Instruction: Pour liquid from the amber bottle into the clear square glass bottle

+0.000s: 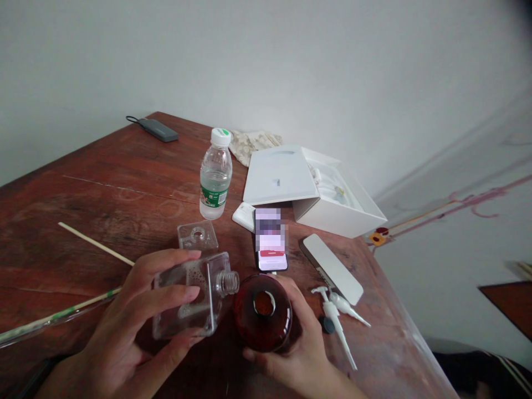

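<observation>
Glass bottle [183, 296], left hand [124, 310] | neck right | amber bottle [249, 327], right hand [299, 354] | mouth up

The wooden desk [83, 221] is showing reddish-brown with dark streaks. At near left, the square glass bottle [185, 299] is glinting clear; beside it, the round bottle [261, 316] is glowing dark amber-red. At far centre, the water bottle [215, 177] is showing a green label and white cap, while the pump heads [336, 321] at near right are gleaming plain white.

Left hand [128, 316] angled in from lower left, fingers spread and curved, thumb low; right hand [303, 354] just beside it, fingers cupped upward, wrist toward lower right.
</observation>
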Demonstrator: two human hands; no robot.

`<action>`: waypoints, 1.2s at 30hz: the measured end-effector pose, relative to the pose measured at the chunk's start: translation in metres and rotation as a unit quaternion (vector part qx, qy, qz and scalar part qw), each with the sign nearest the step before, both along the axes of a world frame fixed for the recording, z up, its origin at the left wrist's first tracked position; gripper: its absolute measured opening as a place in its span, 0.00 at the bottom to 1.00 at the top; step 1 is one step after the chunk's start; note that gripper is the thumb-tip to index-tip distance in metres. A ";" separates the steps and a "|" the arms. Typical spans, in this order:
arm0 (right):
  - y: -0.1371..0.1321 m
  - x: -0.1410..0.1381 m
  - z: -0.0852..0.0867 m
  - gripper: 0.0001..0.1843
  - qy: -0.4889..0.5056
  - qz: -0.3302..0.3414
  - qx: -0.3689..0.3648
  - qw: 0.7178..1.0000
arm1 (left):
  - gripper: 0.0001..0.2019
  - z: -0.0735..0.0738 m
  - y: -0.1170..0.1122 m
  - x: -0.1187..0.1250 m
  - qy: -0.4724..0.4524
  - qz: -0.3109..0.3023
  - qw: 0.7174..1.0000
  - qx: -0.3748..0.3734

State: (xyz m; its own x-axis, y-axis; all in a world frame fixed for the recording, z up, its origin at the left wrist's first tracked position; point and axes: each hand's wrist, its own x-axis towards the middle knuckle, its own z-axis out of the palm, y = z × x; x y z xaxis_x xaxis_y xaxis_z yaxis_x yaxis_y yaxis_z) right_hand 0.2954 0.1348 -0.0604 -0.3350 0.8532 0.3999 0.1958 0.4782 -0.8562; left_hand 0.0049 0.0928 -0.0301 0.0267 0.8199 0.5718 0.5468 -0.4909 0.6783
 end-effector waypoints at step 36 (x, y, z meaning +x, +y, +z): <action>-0.001 -0.005 0.005 0.43 0.040 0.044 -0.035 0.998 | 0.29 -0.001 0.003 -0.001 0.054 -0.066 0.996 -0.033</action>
